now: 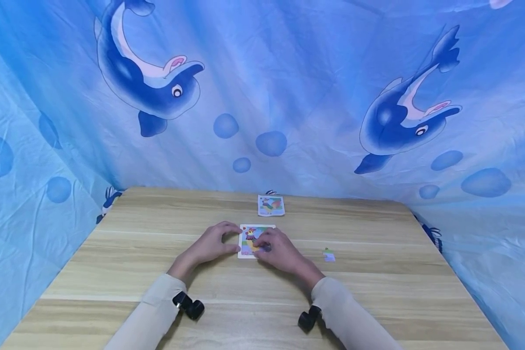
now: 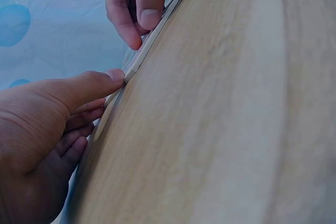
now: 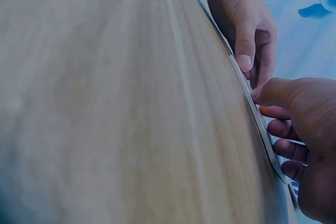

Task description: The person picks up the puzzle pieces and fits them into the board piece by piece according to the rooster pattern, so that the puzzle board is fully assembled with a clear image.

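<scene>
A square jigsaw puzzle (image 1: 250,248) in a white-edged tray lies flat on the wooden table, showing a colourful rooster picture. At its left edge, my left hand (image 1: 215,243) holds the tray with curved thumb and fingers; in the left wrist view the thumb (image 2: 113,75) touches the rim. Over the right half is my right hand (image 1: 282,250), its thumb and forefinger bent down onto the picture. Whether a piece is between those fingertips is hidden. A loose puzzle piece (image 1: 329,255), green and lilac, lies to the right of the right hand.
Behind the tray, a paper card (image 1: 271,205) with a similar rooster picture lies near the table's back edge. A blue dolphin-print curtain (image 1: 253,63) hangs behind and beside the wooden table (image 1: 376,291). Each sleeve carries a small black camera (image 1: 188,305).
</scene>
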Demonstrator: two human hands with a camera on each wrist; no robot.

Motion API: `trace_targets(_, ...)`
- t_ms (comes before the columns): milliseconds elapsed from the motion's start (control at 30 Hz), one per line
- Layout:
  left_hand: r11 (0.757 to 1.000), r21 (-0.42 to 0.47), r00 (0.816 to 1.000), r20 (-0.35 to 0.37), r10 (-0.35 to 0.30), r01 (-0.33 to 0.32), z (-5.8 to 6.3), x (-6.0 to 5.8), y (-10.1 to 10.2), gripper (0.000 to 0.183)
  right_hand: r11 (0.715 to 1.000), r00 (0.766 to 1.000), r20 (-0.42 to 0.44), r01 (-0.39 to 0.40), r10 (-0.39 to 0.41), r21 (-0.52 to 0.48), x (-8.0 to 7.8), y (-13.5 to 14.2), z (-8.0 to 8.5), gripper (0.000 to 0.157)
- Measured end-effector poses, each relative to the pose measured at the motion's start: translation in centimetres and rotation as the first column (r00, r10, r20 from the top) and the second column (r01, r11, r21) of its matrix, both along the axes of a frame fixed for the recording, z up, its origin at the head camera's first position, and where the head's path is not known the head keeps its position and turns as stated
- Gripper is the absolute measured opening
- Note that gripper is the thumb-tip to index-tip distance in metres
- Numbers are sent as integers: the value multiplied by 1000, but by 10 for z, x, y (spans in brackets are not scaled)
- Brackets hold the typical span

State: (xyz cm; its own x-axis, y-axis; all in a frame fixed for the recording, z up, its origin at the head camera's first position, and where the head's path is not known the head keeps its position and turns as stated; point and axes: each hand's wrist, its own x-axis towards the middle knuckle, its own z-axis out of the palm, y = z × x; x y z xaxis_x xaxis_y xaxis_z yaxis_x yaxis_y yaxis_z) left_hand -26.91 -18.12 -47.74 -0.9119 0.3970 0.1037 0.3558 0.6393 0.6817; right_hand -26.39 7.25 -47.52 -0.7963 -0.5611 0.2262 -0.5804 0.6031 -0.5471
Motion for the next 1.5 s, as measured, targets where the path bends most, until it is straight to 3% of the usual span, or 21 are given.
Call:
trace_targets(233,1000,3,1000,4,0,0,-3,1,0,48,1000,1000,-4,-4,4,4,2,6,-1,15)
trace_targets(367,1000,3,1000,6,0,0,-3,1,0,49,999,999,43,23,-22,-29,6,22,6,19)
trace_targets(600,1000,-5,1000,-6,5,-5,2,1,1,49,993,992,62,110,-107,-48,13,68,15,23)
trace_targets(800,1000,-1,1000,19,16,-16,3,2,2,49,988,989,39,144,-142,-51,16,115,13,26)
trace_targets(1100,1000,10,999,34,12,-12,1,2,1,49,981,981,87,178,-171,-79,16,177,7,27)
trace_targets(1500,1000,12,999,32,10,-11,1,2,1,48,987,979,139,154,-147,-44,13,200,-6,27)
